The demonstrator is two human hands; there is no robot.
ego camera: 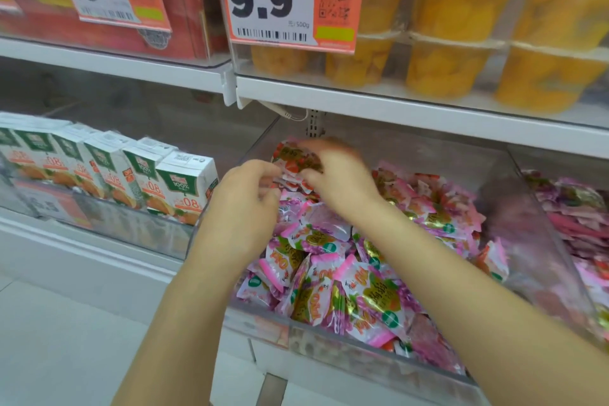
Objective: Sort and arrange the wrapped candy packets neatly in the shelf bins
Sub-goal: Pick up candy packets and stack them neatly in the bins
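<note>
Candy packets (346, 273): lying heaped in clear bin (362, 356), middle of frame. Right hand (336, 175) gripping red packets (293, 158) at back of bin, just above middle. Left hand (247, 191) curling fingers just beside them; grip too blurry to tell.

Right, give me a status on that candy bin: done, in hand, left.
Done: little that shows; a few red packets sit gathered at the back left of the clear bin. In hand: the right hand grips a red packet there, the left hand beside it, its hold blurred. Left: the pink packets lie in a jumbled heap, as do those in the neighbouring bin.
</note>
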